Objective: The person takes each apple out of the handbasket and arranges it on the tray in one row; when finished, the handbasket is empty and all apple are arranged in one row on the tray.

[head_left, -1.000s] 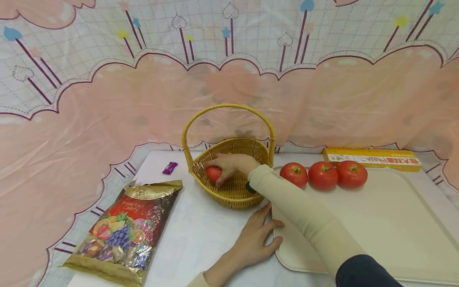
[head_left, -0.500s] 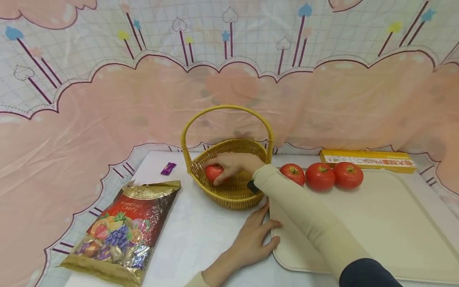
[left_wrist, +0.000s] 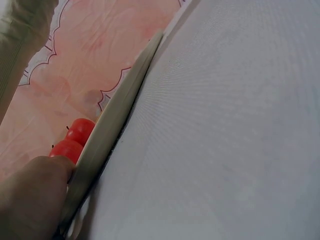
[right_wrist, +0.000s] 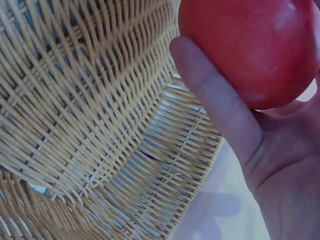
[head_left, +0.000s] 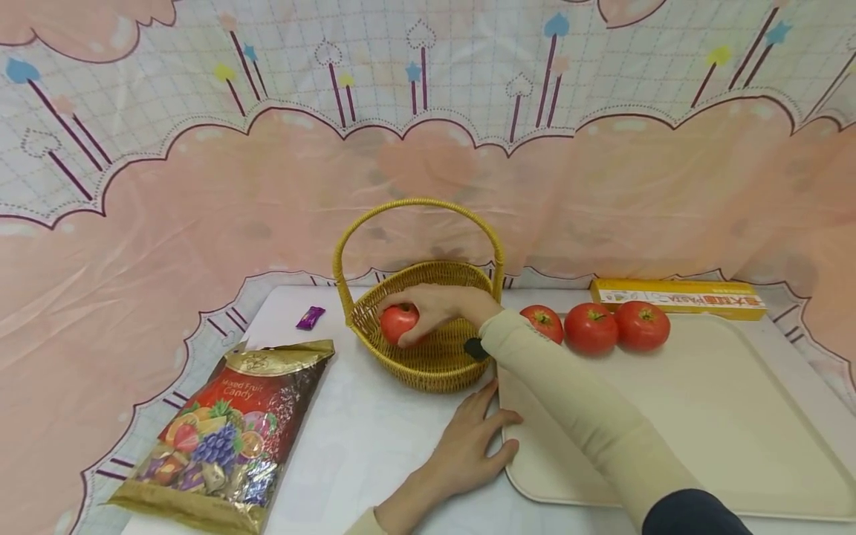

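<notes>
My right hand (head_left: 438,306) reaches into a yellow wicker basket (head_left: 435,379) with a tall hoop handle. It grips a red tomato (head_left: 399,325) inside the left half of the basket. The right wrist view shows that tomato (right_wrist: 250,50) close up, with the thumb along its side and the woven wall beside it. My left hand (head_left: 464,449), fingers spread, rests on the left edge of a beige tray (head_left: 682,438), just in front of the basket. Several fingertips lie over the tray's rim. On the tray's far side sit tomatoes (head_left: 591,328) in a row.
A yellow pasta box (head_left: 678,299) lies behind the tray. Left of the basket lies a purple-wrapped candy (head_left: 310,318). A large Mixed Fruit Candy bag (head_left: 227,438) lies at the left of the white table. A patterned cloth (head_left: 281,200) hangs behind.
My right hand has turned slightly with the tomato, and more of the tomato shows now. The left hand stays at the tray's edge. The head view has shifted a little.
</notes>
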`<state>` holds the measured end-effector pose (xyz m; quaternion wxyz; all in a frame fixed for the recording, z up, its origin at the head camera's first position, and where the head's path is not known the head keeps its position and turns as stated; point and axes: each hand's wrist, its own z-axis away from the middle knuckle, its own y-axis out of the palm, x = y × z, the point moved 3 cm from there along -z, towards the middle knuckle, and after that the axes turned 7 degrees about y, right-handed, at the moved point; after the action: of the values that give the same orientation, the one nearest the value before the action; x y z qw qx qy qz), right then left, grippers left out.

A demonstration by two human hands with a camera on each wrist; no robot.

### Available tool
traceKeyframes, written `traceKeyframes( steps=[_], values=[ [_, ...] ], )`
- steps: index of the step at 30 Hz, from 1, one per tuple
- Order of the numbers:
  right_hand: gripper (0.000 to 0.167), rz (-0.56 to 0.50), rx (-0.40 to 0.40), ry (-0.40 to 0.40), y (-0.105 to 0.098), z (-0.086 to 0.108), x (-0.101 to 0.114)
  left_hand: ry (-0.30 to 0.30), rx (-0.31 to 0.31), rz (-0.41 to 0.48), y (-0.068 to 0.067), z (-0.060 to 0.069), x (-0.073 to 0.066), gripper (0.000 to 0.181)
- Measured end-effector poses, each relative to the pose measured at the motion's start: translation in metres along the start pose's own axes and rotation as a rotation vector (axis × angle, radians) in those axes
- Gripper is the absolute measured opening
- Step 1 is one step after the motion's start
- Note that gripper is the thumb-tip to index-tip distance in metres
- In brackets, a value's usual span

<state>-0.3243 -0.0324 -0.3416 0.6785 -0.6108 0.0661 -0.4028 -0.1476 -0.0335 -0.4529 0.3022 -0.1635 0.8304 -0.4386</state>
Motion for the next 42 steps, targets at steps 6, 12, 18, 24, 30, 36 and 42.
traceKeyframes(
  steps=[6,12,18,24,30,36,42],
  values=[
    [0.066,0.018,-0.026,-0.012,0.000,0.005,-0.002,0.008,0.001,-0.013,0.001,0.000,0.001,0.023],
    [0.065,0.017,-0.048,-0.015,-0.001,0.010,-0.004,0.009,0.002,-0.005,0.003,0.001,0.002,0.022],
    [0.064,0.013,-0.055,-0.012,-0.001,0.019,-0.005,0.010,0.006,-0.002,0.003,0.002,0.002,0.022],
    [0.062,0.022,-0.097,0.001,-0.003,0.027,-0.005,0.007,-0.006,-0.014,0.001,0.002,0.003,0.021],
    [0.062,0.007,-0.132,0.000,-0.003,0.035,-0.007,-0.007,0.002,-0.008,0.001,0.002,0.003,0.022],
    [0.061,-0.027,-0.167,0.017,0.000,0.042,-0.011,-0.010,0.006,-0.006,0.003,0.002,0.004,0.023],
    [0.059,-0.086,-0.207,0.040,-0.001,0.052,-0.013,-0.008,0.010,-0.008,0.003,0.001,0.003,0.023]
  ],
)
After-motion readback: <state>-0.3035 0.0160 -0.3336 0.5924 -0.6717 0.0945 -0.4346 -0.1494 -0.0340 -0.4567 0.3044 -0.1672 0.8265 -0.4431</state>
